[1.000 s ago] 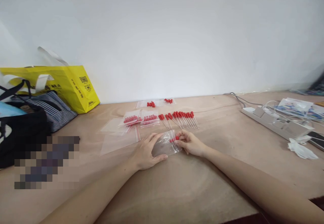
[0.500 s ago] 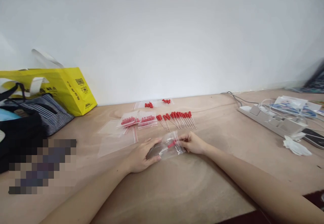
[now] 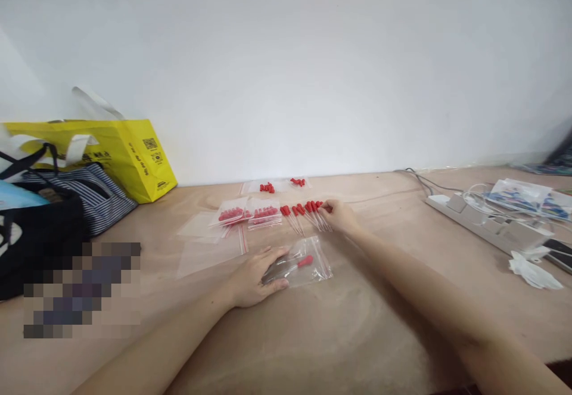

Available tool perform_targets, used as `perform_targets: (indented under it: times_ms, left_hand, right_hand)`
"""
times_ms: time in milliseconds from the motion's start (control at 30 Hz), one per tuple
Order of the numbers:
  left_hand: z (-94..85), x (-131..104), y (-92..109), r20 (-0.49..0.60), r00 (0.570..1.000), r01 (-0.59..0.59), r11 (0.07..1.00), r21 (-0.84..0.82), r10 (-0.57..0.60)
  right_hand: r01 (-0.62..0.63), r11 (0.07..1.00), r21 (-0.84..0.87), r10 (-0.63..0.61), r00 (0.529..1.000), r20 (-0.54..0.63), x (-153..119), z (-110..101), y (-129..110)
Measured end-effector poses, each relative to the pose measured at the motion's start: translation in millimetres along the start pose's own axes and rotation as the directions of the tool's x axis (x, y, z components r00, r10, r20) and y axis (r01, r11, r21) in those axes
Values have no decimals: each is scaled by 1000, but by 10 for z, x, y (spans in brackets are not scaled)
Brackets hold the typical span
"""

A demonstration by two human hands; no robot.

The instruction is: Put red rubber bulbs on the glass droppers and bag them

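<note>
A clear zip bag (image 3: 319,270) lies on the table in front of me, with one glass dropper with a red rubber bulb (image 3: 305,261) inside it. My left hand (image 3: 257,277) holds the bag at its left end, thumb and fingers on either side. Farther back is a row of red-bulbed droppers (image 3: 300,209), thin stems pointing toward me. My right hand (image 3: 338,213) is at the row's right end, its fingertips pinched around red bulbs there; how many is hidden. Left of the row sit filled bags of red-bulbed droppers (image 3: 231,213).
Flat bags (image 3: 205,258) lie at left centre. Loose red bulbs (image 3: 267,187) rest on a bag near the wall. A yellow bag (image 3: 152,162) and a striped pouch (image 3: 105,195) stand left. At right are a power strip (image 3: 473,222), cables and a crumpled tissue (image 3: 534,271).
My right hand has left the zip bag and moved back to the dropper row, pinching at its right end. My left hand stays on the bag. The view has shifted slightly.
</note>
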State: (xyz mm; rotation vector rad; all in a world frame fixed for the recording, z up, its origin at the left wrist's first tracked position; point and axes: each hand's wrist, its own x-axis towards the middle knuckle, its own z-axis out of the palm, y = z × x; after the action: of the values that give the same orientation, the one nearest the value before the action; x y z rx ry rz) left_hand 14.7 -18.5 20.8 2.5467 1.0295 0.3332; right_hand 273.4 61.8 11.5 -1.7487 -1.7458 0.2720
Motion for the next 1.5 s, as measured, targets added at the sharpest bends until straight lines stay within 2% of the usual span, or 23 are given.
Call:
perform_targets:
  times_ms: [133, 300, 467, 600, 733, 867, 933, 1033, 1233, 1333, 1500]
  left_hand:
    - [12, -9, -9, -3, 1000, -7, 1000, -7, 7]
    - [-9, -9, 18, 1, 1000, -18, 1000, 5, 18]
    - [-18, -8, 25, 6, 1000, -8, 1000, 19, 8]
    - [8, -12, -7, 1, 1000, -3, 1000, 10, 3]
    - [23, -10, -31, -2, 1000, -10, 1000, -9, 10]
    - [19, -4, -22, 3, 1000, -2, 1000, -12, 2]
    - [16, -2, -17, 3, 1000, -3, 1000, -9, 3]
    - [15, -1, -17, -4, 1000, -5, 1000, -8, 5]
    - [4, 0, -14, 6, 1000, -3, 1000, -8, 3]
    - [-7, -4, -1, 10, 1000, 3, 1000, -13, -3]
    - [-7, -9, 6, -14, 1000, 0, 1000, -14, 0]
  right_hand:
    - [-15, 995, -94, 10, 999, -52, 332, 139, -99]
    - [-48, 995, -83, 46, 998, -33, 499, 308, -127]
    - [-120, 990, 73, 124, 991, -46, 603, 325, -81]
    - [-138, 943, 304, 158, 987, -40, 605, 212, -48]
    - [-97, 837, 539, 167, 983, -81, 404, -4, 33]
    - [-79, 736, 673, 232, 962, -141, -29, -150, 195]
    - [-80, 587, 806, 271, 957, -102, -261, -163, 269]
    - [-130, 494, 860, 315, 948, -38, -517, -136, 311]
    - [-189, 415, 890, 305, 951, 60, -710, -32, 149]
    - [-205, 406, 891, 286, 954, 89, -749, -27, 94]
    - [-117, 464, 878, 343, 938, -57, -702, -158, 227]
